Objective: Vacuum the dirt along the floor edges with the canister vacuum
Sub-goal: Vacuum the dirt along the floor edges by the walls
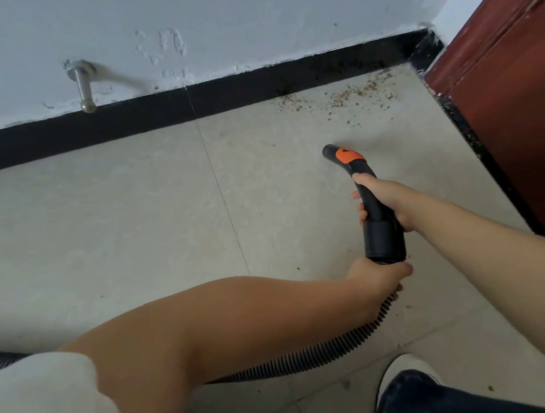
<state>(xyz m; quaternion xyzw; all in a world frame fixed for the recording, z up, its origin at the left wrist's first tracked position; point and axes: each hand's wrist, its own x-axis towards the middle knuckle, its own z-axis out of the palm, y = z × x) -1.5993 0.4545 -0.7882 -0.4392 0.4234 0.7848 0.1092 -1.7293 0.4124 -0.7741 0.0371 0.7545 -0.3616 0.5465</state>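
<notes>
A black curved vacuum handle [379, 226] with an orange slider near its open tip points at the floor corner. My right hand [385, 200] grips the handle's middle. Just below the handle's thick collar, my left hand [383, 277] is wrapped around the ribbed grey hose [312, 355], which runs back to the left under my arm. Brown dirt crumbs [340, 98] lie scattered along the black baseboard [143, 119] near the corner, a short way beyond the tip. The canister itself is out of view.
A metal door stopper [84, 88] juts out of the white wall at the left. A dark red door [516, 89] stands at the right. The floor is pale tile with a few stray crumbs. My shoe [403, 370] is at the bottom right.
</notes>
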